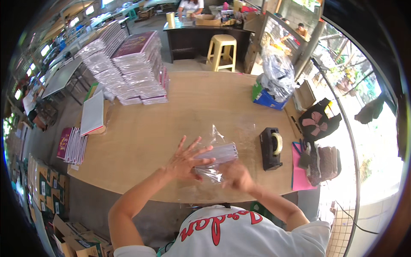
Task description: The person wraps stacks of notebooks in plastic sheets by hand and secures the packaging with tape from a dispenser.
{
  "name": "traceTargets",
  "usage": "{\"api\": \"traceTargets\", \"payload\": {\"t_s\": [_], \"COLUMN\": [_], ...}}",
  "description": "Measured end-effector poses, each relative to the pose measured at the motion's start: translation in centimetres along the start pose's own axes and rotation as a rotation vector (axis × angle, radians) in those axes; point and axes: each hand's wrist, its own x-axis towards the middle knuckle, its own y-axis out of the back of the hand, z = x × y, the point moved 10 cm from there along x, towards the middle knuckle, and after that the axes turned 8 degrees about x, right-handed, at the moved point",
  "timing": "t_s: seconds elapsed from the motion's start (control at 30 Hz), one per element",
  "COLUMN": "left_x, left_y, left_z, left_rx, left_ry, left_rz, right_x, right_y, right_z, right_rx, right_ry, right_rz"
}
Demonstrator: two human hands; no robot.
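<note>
A pale, flat bundle (222,153) with small dark marks along its right edge lies on the wooden table (188,103), loosely covered in clear plastic film (216,134). Crumpled film sticks up at its far side and spreads at its near side. My left hand (186,160) rests on the bundle's left part, fingers spread apart. At the near right corner, my right hand (237,174) is smeared by motion. Its fingers cannot be made out, nor whether they grip the film. A black tape dispenser (270,150) with a roll of tape stands to the right.
Tall stacks of plastic-wrapped books (135,64) stand at the table's far left. Loose booklets (72,143) and a white-topped pile (93,113) line the left edge. A blue-green box (269,99) full of plastic occupies the far right. Beyond is a yellow stool (222,47); a person works behind it.
</note>
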Motion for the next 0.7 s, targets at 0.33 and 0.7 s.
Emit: {"api": "traceTargets", "payload": {"t_s": [0.33, 0.7], "left_x": [0.6, -0.1], "left_y": [-0.7, -1.0], "left_z": [-0.6, -0.5], "left_rx": [0.031, 0.051], "left_ry": [0.020, 0.034], "left_rz": [-0.092, -0.111], "right_x": [-29.4, -31.8], "right_y": [14.8, 11.1], "right_z": [20.2, 17.1], "right_rx": [0.136, 0.222], "right_ry": [-1.475, -1.581], "right_rz": [0.803, 0.785]}}
